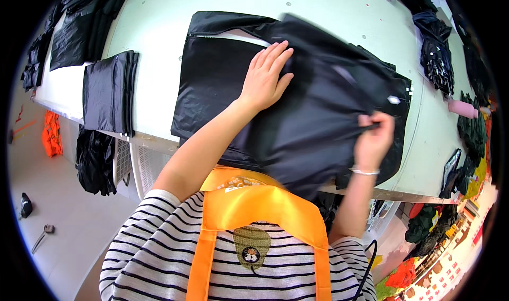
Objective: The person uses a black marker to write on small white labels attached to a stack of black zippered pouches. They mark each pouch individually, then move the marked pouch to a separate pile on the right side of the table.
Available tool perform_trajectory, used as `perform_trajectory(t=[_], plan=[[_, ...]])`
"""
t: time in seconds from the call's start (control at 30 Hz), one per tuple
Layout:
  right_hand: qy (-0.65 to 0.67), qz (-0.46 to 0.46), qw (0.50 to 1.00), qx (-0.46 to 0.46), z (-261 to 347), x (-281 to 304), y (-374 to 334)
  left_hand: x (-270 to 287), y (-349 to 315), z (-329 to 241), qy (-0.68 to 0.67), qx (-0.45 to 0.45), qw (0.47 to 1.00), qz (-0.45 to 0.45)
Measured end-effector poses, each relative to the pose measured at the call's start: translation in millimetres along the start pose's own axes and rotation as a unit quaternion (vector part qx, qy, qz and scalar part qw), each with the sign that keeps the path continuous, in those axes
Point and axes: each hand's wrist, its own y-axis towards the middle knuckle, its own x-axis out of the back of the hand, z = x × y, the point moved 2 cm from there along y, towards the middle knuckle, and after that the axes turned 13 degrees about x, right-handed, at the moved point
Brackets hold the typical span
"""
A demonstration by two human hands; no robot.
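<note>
A smooth black garment (307,110) lies spread over the white table before me; its exact kind is hard to make out. My left hand (266,77) rests flat on it near the middle, fingers stretched out. At the right, my right hand (375,139) pinches an edge of the cloth, which is pulled up taut and blurred by motion. Beneath and to the left lies another flat black layer (214,73). A narrow strip of white table shows through a gap at its top. Small white tags (393,99) sit near the right end.
Folded black garments (108,91) are stacked at the table's left edge, with more black piles (79,36) beyond. Bundled dark garments (436,52) and a pink bottle (463,109) stand on the right. White plastic crates (150,166) are under the front edge of the white table (159,15).
</note>
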Motion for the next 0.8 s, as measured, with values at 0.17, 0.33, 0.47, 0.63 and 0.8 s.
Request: perform_trajectory(t=[0.17, 0.33, 0.47, 0.63, 0.8], plan=[[-0.113, 0.007, 0.993, 0.026, -108, 177, 83, -34, -4, 0, 0.144, 0.021, 0.985, 0.097], [-0.345, -0.032, 0.936, 0.056, -125, 131, 88, -29, -44, 17, 0.211, 0.028, 0.969, 0.127], [-0.088, -0.02, 0.99, 0.108, -58, 8, 52, 0, -82, 17, 0.232, 0.081, 0.957, 0.157], [0.084, 0.034, 0.996, -0.016, -27, -88, -8, 24, -85, 8, 0.121, 0.096, 0.973, 0.173], [-0.016, 0.11, 0.992, 0.053, -13, -153, -28, 9, -57, 26, 0.089, -0.003, 0.991, 0.105]])
